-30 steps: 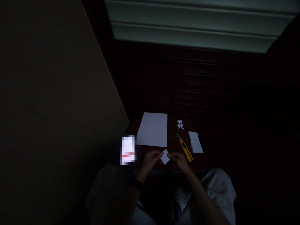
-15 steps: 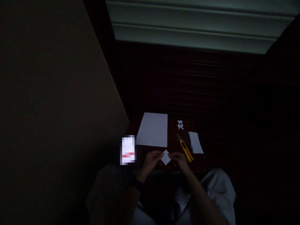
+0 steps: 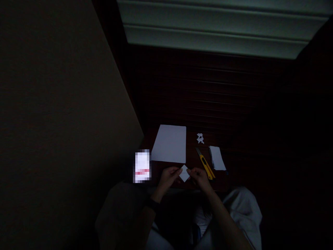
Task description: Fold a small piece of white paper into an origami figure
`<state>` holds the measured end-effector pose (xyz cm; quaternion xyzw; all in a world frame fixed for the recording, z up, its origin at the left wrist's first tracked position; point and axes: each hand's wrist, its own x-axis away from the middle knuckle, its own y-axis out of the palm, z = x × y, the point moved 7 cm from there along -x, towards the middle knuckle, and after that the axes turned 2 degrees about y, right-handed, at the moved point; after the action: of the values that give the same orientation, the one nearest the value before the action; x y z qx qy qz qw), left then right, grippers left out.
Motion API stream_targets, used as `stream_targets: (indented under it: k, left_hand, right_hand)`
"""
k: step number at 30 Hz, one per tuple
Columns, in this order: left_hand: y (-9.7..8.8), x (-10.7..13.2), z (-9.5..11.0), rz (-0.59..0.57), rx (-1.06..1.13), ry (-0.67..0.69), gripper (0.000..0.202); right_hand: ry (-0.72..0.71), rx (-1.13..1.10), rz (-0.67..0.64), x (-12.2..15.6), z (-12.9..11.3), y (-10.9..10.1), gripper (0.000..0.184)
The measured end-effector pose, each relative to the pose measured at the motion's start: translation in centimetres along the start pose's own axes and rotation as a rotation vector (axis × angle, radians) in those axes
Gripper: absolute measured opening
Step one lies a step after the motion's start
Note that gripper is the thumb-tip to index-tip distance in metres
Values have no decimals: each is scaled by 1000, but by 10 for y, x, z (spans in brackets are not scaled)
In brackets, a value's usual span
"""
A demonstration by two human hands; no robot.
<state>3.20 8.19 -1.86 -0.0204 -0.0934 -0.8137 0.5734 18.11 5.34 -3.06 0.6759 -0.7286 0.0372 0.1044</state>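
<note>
Square (image 3: 184, 176) is at the front of the surface (image 3: 191, 144), one corner pointing away from us. Left hand (image 3: 170, 177) and right hand (image 3: 199, 177) both pinch it, opposite sides. We read this as a folding step; next move calls for even grip, aligned corners. Sheet (image 3: 170, 144) just beyond; cutter (image 3: 205, 165), then stack (image 3: 218, 158), to our right.

Your pic's v. dim, w/ grain on the L wall (image 3: 65, 86) & near-black shadow at R. Up top, the slatted panel (image 3: 221, 29) catches faint greenish light; your brightest spot's a heavily pixelated rectangle (image 3: 142, 162), lower ctr-L.
</note>
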Motion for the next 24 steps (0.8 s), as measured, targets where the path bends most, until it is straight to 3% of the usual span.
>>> stream_targets:
  k: [7, 16, 24]
  left_hand:
    - [0, 0, -6, -38, -31, -12, 35]
    - [3, 4, 2, -122, 53, -33, 39]
    - [-3, 3, -8, -83, 80, -89, 33]
  right_hand:
    - [40, 8, -103, 2, -1, 5, 30]
    - [33, -53, -103, 1, -2, 0, 39]
    - [66, -57, -116, -3, 8, -3, 29]
